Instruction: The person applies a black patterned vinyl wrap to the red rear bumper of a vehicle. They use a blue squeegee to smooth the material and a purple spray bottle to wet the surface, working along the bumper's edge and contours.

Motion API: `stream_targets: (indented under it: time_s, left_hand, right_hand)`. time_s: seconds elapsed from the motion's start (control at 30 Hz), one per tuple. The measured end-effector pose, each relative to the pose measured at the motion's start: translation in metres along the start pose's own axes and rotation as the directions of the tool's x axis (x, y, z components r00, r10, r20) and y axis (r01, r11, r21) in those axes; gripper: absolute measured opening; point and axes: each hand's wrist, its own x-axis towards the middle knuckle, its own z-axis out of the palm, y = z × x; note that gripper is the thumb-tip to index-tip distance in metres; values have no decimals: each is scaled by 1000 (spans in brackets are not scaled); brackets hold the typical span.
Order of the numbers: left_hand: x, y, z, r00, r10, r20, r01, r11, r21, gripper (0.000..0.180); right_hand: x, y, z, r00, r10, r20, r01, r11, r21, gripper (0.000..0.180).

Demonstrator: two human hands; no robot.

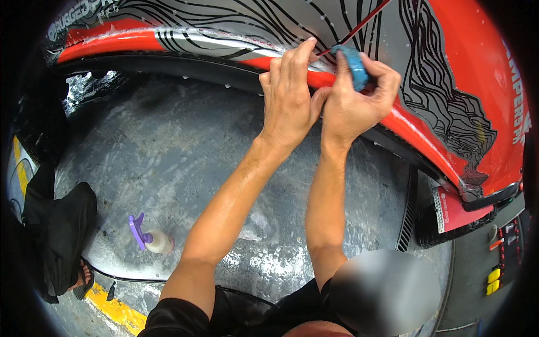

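Both of my hands are at the lower side of a red vehicle (421, 132) with grey panels and black wavy line graphics. My right hand (359, 106) pinches a small, glossy blue block (352, 67) against the bodywork, at the lower end of a dark red door gap (365, 25). Whether the block is clay or sponge I cannot tell. Just left of it, my left hand (288, 95) rests on the red and grey sill with fingers stretched out, holding nothing. The two thumbs are close together. White suds or water streak the sill.
On the wet grey floor (168, 140) stands a spray bottle (158, 241) with a purple trigger. Another person's black-trousered leg (62, 236) and sandalled foot are at the left. A wheel with a red mud flap (463, 210) is at the right, near a floor grate (408, 216).
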Motion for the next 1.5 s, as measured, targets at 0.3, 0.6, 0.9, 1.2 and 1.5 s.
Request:
stream_targets:
  time_s: [0.3, 0.6, 0.9, 1.2, 1.5]
  left_hand:
    - [0, -2, 0, 1000, -9, 2, 9, 1000, -15, 93]
    - [-5, -2, 1, 1000, -3, 2, 3, 1000, 0, 93]
    - [-3, 5, 8, 998, -46, 32, 45, 999, 21, 98]
    - [0, 2, 3, 1000, 3, 29, -6, 995, 99, 98]
    - [2, 5, 1, 998, -3, 58, -4, 993, 116, 99]
  right_hand:
    - [-2, -4, -5, 994, -12, 107, 16, 999, -39, 28]
    - [0, -9, -2, 991, 125, 38, -128, 988, 82, 27]
    - [20, 22, -53, 987, 133, -86, -135, 991, -19, 28]
    - [47, 54, -108, 893, 322, -313, -316, 946, 71, 25]
    - [43, 31, -70, 921, 295, -254, -282, 955, 88, 30]
